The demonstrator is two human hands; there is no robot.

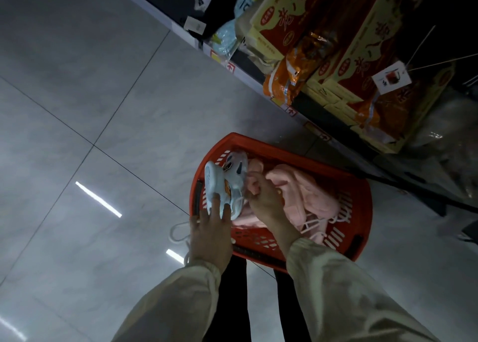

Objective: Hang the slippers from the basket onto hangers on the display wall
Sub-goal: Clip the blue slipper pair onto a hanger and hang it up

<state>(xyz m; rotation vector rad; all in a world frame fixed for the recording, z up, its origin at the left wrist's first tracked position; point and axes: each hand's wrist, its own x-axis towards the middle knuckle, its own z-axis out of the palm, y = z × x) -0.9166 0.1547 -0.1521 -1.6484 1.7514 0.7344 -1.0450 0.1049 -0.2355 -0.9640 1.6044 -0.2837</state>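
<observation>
Grey floor tiles [77, 96] shine with streaks of reflected light out past the left grip [210, 229], and a white loop [178, 231] lies just beside it. That grip's fingers lie stretched flat on the pale blue slippers [216, 184] at the near-left corner of the red basket [234, 138]. The right grip [263, 197] is curled onto the pair's inner edge. Pink fluffy slippers [305, 189] fill the basket beyond it. Farther right a low shelf carries yellow-and-red boxes [284, 13] with big red Chinese characters I cannot make out, orange packets [292, 67], edge labels [291, 111] with red arrows and a hanging white tag [391, 76].
</observation>
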